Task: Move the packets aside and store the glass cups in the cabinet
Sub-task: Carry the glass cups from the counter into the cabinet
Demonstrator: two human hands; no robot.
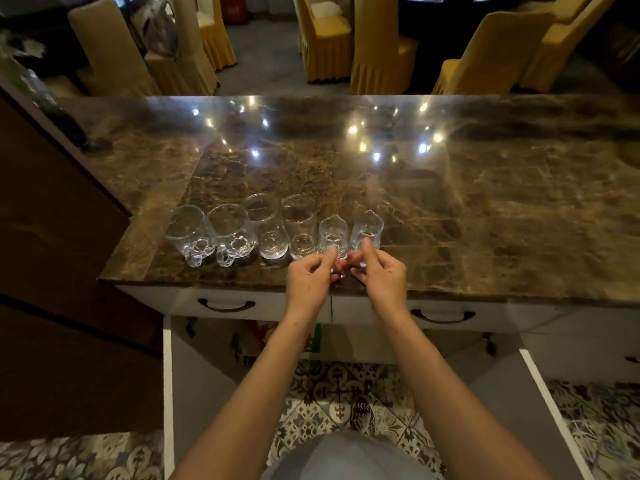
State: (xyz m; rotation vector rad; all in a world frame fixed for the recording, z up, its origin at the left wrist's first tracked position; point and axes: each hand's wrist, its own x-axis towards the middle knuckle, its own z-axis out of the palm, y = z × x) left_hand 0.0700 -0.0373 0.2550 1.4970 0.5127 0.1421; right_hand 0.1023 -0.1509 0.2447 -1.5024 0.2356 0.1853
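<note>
Several clear glass cups stand in a row near the front edge of the brown marble counter [485, 202]. From the left: two handled mugs [188, 233] [230, 233], two tall tumblers [268, 230] [299, 226], and two small spouted glasses [333, 233] [367, 226]. My left hand [310, 277] pinches the handle of the left small glass. My right hand [379, 277] pinches the handle of the right small glass. Both glasses rest upright on the counter. Below, the cabinet [194, 358] stands with its doors swung open; coloured packets [254, 336] show dimly inside.
Two drawers with dark handles [227, 304] [443, 315] sit under the counter edge. The open white doors [168, 393] [550, 410] flank my legs over a patterned tile floor. A dark wooden unit [62, 237] stands at left. Yellow-covered chairs [377, 46] line the far side.
</note>
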